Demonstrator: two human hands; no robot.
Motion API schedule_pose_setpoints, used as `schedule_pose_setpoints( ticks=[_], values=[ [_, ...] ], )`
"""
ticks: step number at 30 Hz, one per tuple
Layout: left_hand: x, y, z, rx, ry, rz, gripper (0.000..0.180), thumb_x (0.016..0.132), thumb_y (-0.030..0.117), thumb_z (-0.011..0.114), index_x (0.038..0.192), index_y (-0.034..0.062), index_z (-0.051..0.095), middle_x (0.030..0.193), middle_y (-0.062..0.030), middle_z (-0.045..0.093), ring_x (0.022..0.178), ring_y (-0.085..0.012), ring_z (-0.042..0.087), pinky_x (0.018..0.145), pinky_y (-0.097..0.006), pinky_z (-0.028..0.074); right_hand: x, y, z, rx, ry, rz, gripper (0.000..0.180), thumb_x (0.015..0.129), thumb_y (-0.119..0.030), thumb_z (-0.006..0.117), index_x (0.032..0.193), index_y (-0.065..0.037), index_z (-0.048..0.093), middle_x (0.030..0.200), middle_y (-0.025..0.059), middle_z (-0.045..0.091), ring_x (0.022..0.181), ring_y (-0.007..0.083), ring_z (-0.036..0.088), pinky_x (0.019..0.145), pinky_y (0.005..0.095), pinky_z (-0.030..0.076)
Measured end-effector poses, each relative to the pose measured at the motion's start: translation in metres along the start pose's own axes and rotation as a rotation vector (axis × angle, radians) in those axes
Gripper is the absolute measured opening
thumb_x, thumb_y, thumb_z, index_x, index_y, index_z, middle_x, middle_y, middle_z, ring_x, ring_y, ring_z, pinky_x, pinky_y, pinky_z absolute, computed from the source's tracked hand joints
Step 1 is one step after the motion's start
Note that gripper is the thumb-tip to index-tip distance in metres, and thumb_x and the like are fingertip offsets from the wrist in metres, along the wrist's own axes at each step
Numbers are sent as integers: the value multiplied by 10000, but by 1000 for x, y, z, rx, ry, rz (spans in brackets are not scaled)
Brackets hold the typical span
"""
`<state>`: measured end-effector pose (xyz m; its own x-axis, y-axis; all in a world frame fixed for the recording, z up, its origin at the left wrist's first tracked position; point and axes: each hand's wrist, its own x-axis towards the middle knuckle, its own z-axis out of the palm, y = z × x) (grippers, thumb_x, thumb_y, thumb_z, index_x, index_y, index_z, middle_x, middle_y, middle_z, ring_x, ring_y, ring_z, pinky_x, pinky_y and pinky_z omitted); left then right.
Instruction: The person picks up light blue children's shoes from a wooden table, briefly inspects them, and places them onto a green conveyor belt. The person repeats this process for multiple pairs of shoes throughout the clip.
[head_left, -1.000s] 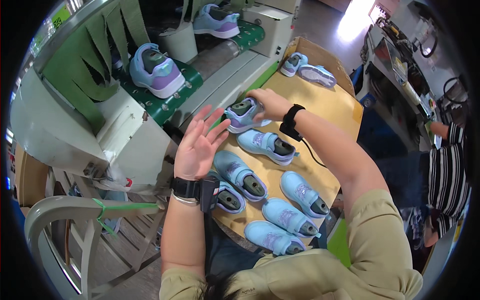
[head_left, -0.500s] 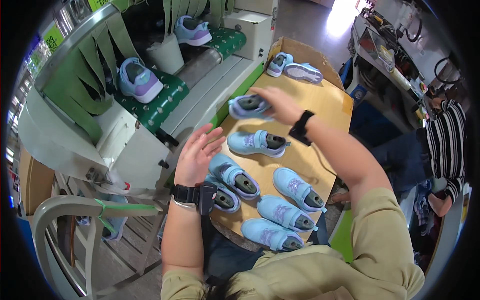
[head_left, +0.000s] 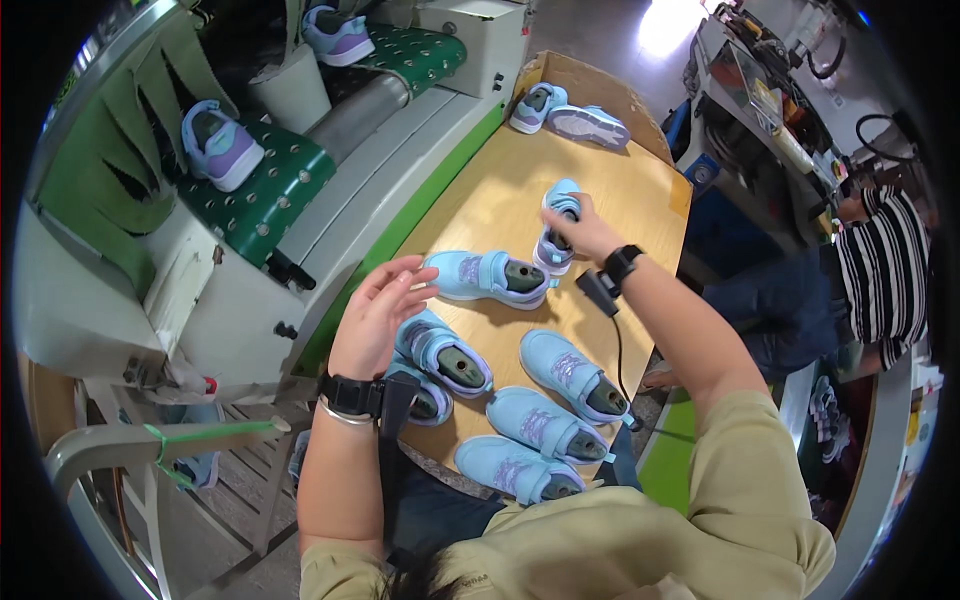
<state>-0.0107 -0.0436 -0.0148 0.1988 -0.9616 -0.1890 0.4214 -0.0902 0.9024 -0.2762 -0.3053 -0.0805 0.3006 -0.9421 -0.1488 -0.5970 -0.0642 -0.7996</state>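
Note:
A light blue and purple sneaker (head_left: 552,252) is in the grip of my right hand (head_left: 588,232), over the middle of the wooden tabletop (head_left: 478,205). Its toe points away from me, and a dark shoe last fills its opening. My left hand (head_left: 372,318) is held up with fingers apart, holding nothing, close to the toe of another blue sneaker (head_left: 460,272) that lies crosswise. Below that hand, two sneakers (head_left: 440,345) sit side by side, one partly covered. Nearest my body, three more sneakers (head_left: 535,420) stand in a slanted row.
Along the left runs a machine with a green conveyor belt (head_left: 270,215) carrying sneakers (head_left: 222,150) past hanging green strips. At the table's far end, two sneakers (head_left: 590,127) rest by a cardboard edge (head_left: 610,85). A person in a striped top (head_left: 885,280) is at the right; a metal railing (head_left: 100,450) stands lower left.
My right hand has brought its sneaker rightward and lower, turning its toe from left to away from me. My left hand stays raised and open. The whole view has shifted slightly.

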Motion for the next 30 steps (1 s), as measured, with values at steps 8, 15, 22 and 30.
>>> schedule_pose_setpoints(
  ticks=[8, 15, 22, 30],
  values=[
    [-12, -11, 23, 292, -89, 33, 597, 992, 212, 579, 1494, -2, 337, 1545, -170, 341, 1456, -251, 284, 1178, -382, 217, 4, -40, 16, 101, -793, -266, 715, 819, -284, 756, 1437, -94, 449, 1243, 180, 615, 1171, 291, 581, 1006, 373, 450],
    [-8, -32, 29, 964, -203, 113, 750, 945, 354, 626, 1518, 13, 282, 1597, -286, 146, 1497, -413, 120, 1190, -460, 163, 181, 2, -95, -627, 329, -134, 809, 777, -284, 777, 1486, -217, 394, 1560, 211, 279, 1421, 418, 291, 1144, 462, 327],
    [-12, -28, 28, 970, -190, 69, 786, 927, 352, 641, 1523, 11, 259, 1602, -279, 134, 1494, -426, 118, 1187, -483, 151, 161, 20, -72, -895, 311, -115, 642, 768, -442, 785, 1331, -256, 539, 1581, 158, 261, 1479, 449, 107, 1144, 653, 177],
    [-6, -36, 31, 1019, -201, 116, 811, 925, 449, 616, 1531, 40, 265, 1608, -255, 147, 1493, -428, 132, 1164, -537, 176, 133, 23, -119, -535, 94, -396, 736, 603, -297, 901, 1158, -22, 503, 1225, 237, 562, 1206, 387, 515, 1015, 412, 426]
  ],
)
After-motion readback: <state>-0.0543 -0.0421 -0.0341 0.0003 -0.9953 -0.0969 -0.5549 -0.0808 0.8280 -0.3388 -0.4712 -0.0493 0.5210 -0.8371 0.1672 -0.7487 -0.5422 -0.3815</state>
